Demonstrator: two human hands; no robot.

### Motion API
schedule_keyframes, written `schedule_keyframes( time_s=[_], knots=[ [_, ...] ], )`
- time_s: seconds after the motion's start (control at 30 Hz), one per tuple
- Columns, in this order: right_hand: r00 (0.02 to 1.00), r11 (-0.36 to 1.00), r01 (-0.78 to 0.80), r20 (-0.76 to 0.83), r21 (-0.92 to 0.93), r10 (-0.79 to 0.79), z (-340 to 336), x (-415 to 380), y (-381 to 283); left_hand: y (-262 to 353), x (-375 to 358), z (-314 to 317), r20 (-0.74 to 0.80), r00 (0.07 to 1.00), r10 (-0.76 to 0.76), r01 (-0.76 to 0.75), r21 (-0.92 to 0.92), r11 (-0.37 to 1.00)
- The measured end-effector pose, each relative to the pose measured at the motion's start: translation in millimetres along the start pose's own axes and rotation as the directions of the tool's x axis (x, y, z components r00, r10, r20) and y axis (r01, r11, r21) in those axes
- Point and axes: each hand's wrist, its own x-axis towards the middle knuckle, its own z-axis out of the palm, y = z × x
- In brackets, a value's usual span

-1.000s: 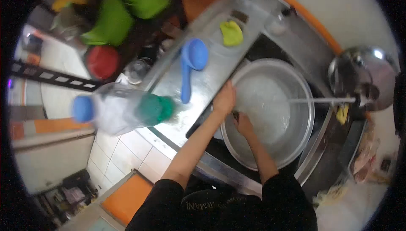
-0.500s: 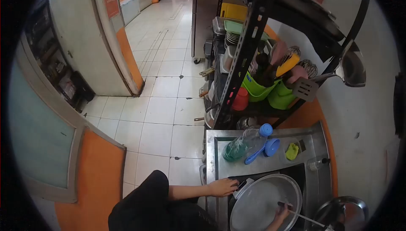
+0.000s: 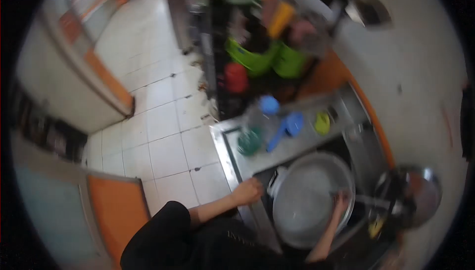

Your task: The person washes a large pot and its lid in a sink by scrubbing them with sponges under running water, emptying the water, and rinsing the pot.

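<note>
A wide metal pot (image 3: 302,208) stands on the dark stove top, its inside pale and blurred. Over the pot's right side, my right hand (image 3: 341,200) is closed around the inner end of a long metal rod (image 3: 371,202). Motion blur hides what kind of tool or fitting it is. My left hand (image 3: 249,191) is at the counter's left edge, just left of the pot's handle (image 3: 276,181) and apart from it. Its fingers look curled, and whatever may be inside them is hidden.
Behind the pot, a bottle of green liquid (image 3: 250,140) with a blue cap, a blue scoop (image 3: 292,124) and a yellow-green cloth (image 3: 322,123) sit on the steel counter. Round metalware (image 3: 420,198) is at right. Green bins (image 3: 255,62) hold utensils on the shelf.
The head view has turned and blurred, bringing more of the pot into sight. My left hand has drawn back from the pot's handle. My right hand stays at the rod over the pot.
</note>
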Motion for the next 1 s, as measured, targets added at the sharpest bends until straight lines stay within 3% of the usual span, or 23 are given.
schedule_keyframes(
  time_s=[0.03, 0.07, 0.1, 0.13, 0.17, 0.23, 0.3, 0.33, 0.37, 0.4, 0.43, 0.5, 0.57, 0.63, 0.67, 0.7, 0.83, 0.9, 0.97, 1.0],
  knots=[
    [0.966, 0.990, -0.032, 0.249, -0.136, 0.065, -16, 31, 32, -1, 0, 3, -0.028, 0.999, -0.029, 0.028, -0.052, 0.998],
    [0.944, 0.986, -0.053, 0.315, -0.156, 0.100, 3, 8, 4, -4, -1, 9, -0.014, 1.000, 0.021, -0.021, -0.011, 1.000],
    [0.981, 0.993, -0.101, 0.161, -0.053, 0.108, 5, 9, 14, -1, 2, -2, -0.021, 1.000, 0.006, -0.008, -0.079, 0.997],
    [0.999, 0.977, -0.049, 0.018, 0.209, 0.046, 14, -2, 6, 3, 5, -7, 0.014, 1.000, -0.022, 0.023, -0.091, 0.996],
    [0.994, 0.906, -0.049, -0.070, 0.420, 0.086, 8, 2, 10, 8, 8, -15, -0.009, 0.999, -0.039, 0.038, -0.089, 0.995],
    [0.991, 0.905, -0.121, -0.003, 0.407, 0.134, -9, 20, 49, 11, 10, -12, -0.028, 0.998, -0.049, 0.046, -0.091, 0.995],
    [0.956, 0.942, -0.276, 0.161, 0.193, 0.247, 5, 12, 61, 13, 14, -11, -0.012, 0.999, -0.053, 0.052, -0.075, 0.996],
    [0.954, 0.936, -0.289, 0.145, 0.198, 0.264, 11, 10, 78, 12, 15, -12, -0.010, 0.997, -0.073, 0.072, -0.073, 0.995],
    [0.952, 0.924, -0.250, 0.100, -0.291, 0.289, 14, 5, 101, 14, 15, -12, -0.004, 0.995, -0.098, 0.097, -0.070, 0.993],
    [0.953, 0.682, -0.169, 0.059, -0.712, 0.297, 14, 0, 125, 15, 15, -11, 0.020, 0.995, -0.094, 0.095, -0.072, 0.993],
    [0.947, 0.680, -0.193, 0.046, -0.708, 0.317, 3, -9, 158, 15, 16, -11, 0.009, 0.994, -0.112, 0.112, -0.088, 0.990],
    [0.997, 0.233, -0.018, 0.001, -0.972, 0.081, -32, -33, 226, 14, 18, -9, -0.003, 0.990, -0.143, 0.142, -0.092, 0.986],
    [0.989, 0.261, -0.142, -0.148, -0.955, -0.004, -66, -33, 251, 15, 21, -11, 0.019, 0.988, -0.152, 0.153, -0.088, 0.984],
    [0.909, 0.217, -0.416, -0.396, -0.883, 0.129, -74, -2, 237, 13, 21, -10, 0.049, 0.984, -0.169, 0.172, -0.065, 0.983],
    [0.915, 0.214, -0.401, -0.399, -0.891, 0.055, -66, 15, 218, 14, 22, -10, 0.058, 0.983, -0.175, 0.179, -0.056, 0.982],
    [0.918, 0.210, -0.384, -0.397, -0.899, -0.021, -56, 38, 203, 15, 24, -11, 0.060, 0.983, -0.176, 0.179, -0.055, 0.982],
    [0.972, 0.377, -0.179, -0.222, -0.909, -0.075, -13, 144, 218, 13, 24, -8, 0.071, 0.978, -0.196, 0.198, -0.033, 0.980],
    [0.937, 0.447, 0.285, 0.148, -0.848, -0.316, 32, 155, 220, 12, 25, -10, 0.065, 0.980, -0.189, 0.191, -0.031, 0.981],
    [0.921, 0.459, 0.318, 0.157, -0.830, -0.355, 100, 121, 199, 13, 25, -9, 0.057, 0.980, -0.190, 0.192, -0.038, 0.981],
    [0.883, 0.475, 0.449, 0.298, -0.757, -0.361, 120, 110, 215, 14, 27, -10, 0.040, 0.983, -0.181, 0.183, -0.041, 0.982]
  ],
)
